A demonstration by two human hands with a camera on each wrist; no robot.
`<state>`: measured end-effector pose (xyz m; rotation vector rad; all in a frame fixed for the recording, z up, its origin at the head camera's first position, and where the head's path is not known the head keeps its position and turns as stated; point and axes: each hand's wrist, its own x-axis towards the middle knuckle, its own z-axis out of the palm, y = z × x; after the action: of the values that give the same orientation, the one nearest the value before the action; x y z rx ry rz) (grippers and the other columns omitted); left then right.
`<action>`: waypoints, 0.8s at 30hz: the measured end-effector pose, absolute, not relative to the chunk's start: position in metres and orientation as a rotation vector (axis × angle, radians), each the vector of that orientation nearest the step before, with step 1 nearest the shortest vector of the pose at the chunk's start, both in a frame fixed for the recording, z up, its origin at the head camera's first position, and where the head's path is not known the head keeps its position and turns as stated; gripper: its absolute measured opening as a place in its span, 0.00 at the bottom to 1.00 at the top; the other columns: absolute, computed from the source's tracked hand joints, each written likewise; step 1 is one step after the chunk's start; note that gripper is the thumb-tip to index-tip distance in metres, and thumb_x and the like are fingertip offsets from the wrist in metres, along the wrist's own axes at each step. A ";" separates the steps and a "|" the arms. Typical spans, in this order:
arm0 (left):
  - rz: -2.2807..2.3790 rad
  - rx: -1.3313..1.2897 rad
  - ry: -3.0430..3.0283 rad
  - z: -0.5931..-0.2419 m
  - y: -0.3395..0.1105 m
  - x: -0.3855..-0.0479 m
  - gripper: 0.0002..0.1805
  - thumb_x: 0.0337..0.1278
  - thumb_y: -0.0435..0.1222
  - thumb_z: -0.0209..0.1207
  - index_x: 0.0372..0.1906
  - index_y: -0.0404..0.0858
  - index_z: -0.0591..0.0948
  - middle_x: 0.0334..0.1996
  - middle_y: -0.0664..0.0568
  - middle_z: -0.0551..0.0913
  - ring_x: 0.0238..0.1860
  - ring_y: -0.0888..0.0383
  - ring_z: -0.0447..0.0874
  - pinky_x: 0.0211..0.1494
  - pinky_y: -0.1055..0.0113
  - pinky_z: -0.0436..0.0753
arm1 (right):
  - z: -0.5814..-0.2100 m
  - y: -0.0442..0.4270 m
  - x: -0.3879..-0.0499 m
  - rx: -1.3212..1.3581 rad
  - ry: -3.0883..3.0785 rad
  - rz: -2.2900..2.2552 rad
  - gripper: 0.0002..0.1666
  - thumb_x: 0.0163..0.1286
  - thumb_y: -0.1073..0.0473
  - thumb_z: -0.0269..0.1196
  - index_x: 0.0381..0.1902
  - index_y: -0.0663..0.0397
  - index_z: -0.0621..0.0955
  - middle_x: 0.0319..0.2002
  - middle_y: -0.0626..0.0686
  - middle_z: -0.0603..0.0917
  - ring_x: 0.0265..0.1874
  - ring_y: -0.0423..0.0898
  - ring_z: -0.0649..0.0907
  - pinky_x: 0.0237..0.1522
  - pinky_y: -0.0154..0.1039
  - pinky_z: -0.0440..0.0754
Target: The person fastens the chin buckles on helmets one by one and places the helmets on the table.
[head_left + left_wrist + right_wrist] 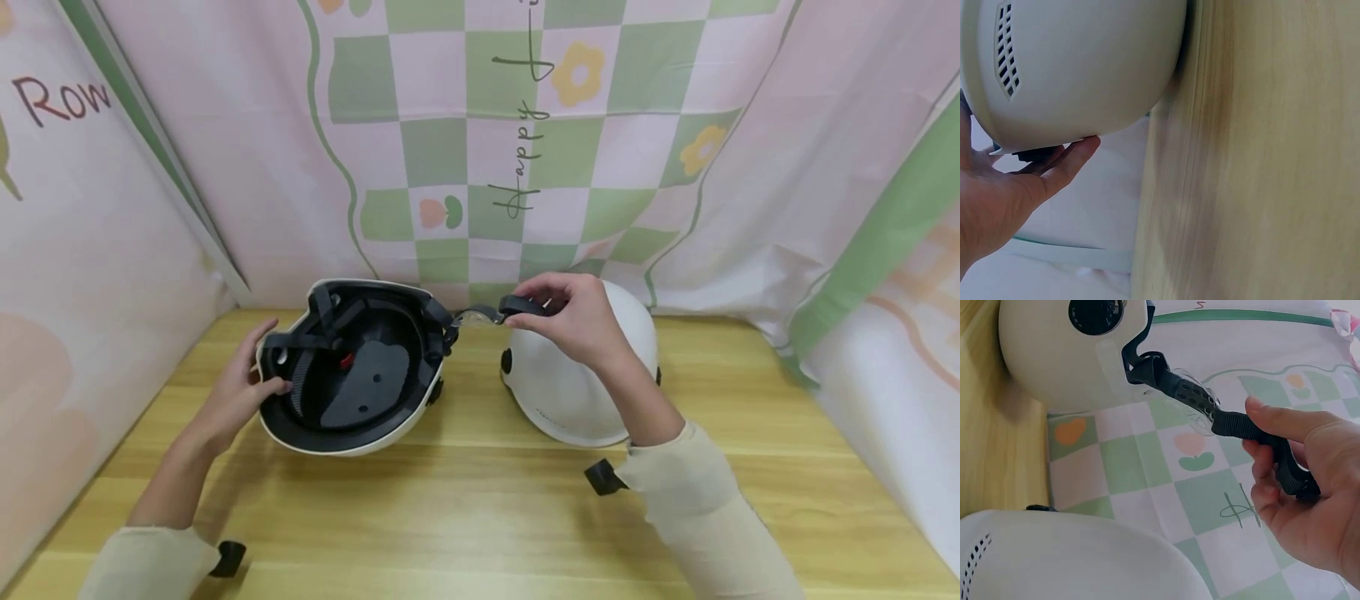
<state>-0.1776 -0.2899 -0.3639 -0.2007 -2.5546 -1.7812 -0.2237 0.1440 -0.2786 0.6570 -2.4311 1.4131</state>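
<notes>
- At the left of the head view, the left hand (238,387) grips the upturned helmet's rim, thumb over the inner edge, fingers outside.
- The upturned helmet (367,379), left of centre and between the hands, shows its black lining and a red tab (347,361) inside; its cream shell sits close against the wood-grain tabletop (487,517).
- From its right edge, the black chin strap (1238,425) stretches to the middle of the frame, with a clear plastic piece (1194,422) partway along.
- Behind, at upper centre, hangs the green-checked cloth (502,150), printed with flowers and "Happy".
- Right of centre, the right hand (581,321) pinches the strap's free end between thumb and fingers.
- The second helmet (570,408), dome up, stands under that hand and forearm, which partly hide it; it is apart from the first.
- Lower right, a black block (604,477) juts from the right sleeve (697,500).
</notes>
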 end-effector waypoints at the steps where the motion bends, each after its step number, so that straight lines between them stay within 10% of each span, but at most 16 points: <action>1: -1.782 -0.199 -2.555 -0.364 -0.290 -0.178 0.51 0.64 0.21 0.55 0.85 0.43 0.42 0.72 0.29 0.60 0.57 0.51 0.75 0.45 0.71 0.83 | -0.279 0.144 -0.224 0.664 -2.431 1.424 0.15 0.55 0.68 0.80 0.42 0.63 0.90 0.40 0.57 0.88 0.34 0.48 0.86 0.35 0.29 0.84; 15: -1.781 -0.166 -2.566 -0.366 -0.290 -0.178 0.51 0.63 0.21 0.55 0.85 0.44 0.43 0.73 0.29 0.59 0.61 0.41 0.72 0.45 0.71 0.83 | -0.274 0.135 -0.225 0.693 -2.384 1.666 0.18 0.54 0.78 0.75 0.44 0.68 0.88 0.46 0.61 0.87 0.43 0.47 0.86 0.46 0.33 0.83; 24: -1.744 -0.170 -2.564 -0.365 -0.289 -0.177 0.50 0.62 0.22 0.55 0.85 0.41 0.44 0.71 0.30 0.61 0.50 0.63 0.75 0.44 0.72 0.82 | -0.279 0.133 -0.226 0.763 -2.397 1.586 0.12 0.57 0.74 0.76 0.40 0.65 0.90 0.46 0.59 0.86 0.48 0.50 0.82 0.50 0.33 0.82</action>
<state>-0.1769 -0.2893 -0.3653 -0.1704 -2.5642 -1.7441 -0.2264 0.1332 -0.2793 0.7626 -2.3974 1.5863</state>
